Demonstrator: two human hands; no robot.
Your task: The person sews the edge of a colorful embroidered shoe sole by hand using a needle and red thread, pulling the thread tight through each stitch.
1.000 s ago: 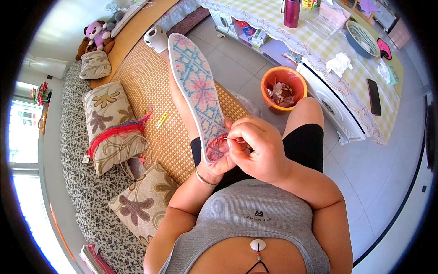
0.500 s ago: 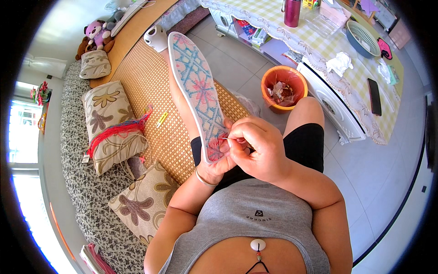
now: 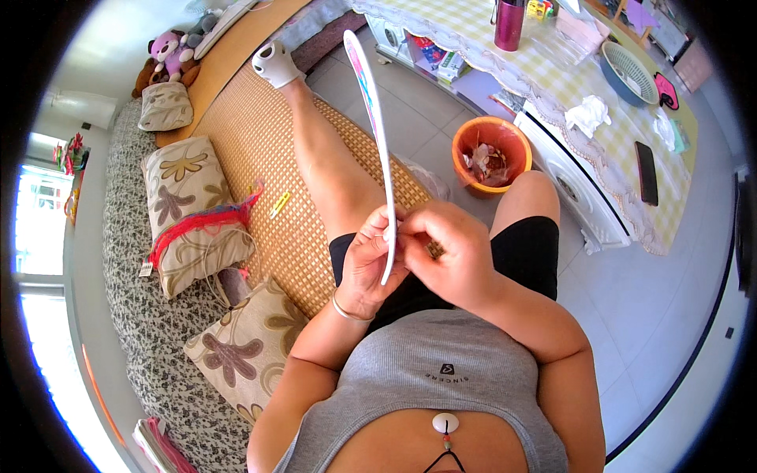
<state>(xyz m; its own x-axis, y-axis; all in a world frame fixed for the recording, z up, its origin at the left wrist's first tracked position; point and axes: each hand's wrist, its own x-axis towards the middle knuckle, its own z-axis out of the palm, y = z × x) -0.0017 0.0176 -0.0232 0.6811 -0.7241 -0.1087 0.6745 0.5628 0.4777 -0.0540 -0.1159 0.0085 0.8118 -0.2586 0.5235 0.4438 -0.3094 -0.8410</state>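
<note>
A long white insole point(image 3: 384, 150) with a pink and blue stitched pattern stands on edge, so only a sliver of its patterned face shows near the toe end. My left hand point(image 3: 367, 264), a bangle at its wrist, grips the narrow heel end between thumb and fingers. Against the other side of the heel is my right hand point(image 3: 453, 248), its fingers pinched together close to the insole. What those fingertips hold is hidden behind the insole and the knuckles.
Red and blue thread skeins point(image 3: 206, 225) lie over a patterned cushion point(image 3: 185, 173) at left. Beside them, a small yellow cutter point(image 3: 280, 204) rests on the woven mat point(image 3: 260, 142). An orange bin point(image 3: 473, 185) with scraps stands by the cloth-covered table point(image 3: 544, 130), which carries a phone point(image 3: 646, 173).
The insole has turned from face-up to edge-on, with its patterned side now toward the left. My right fingers have shifted to its other side, and the needle seen before is hidden.
</note>
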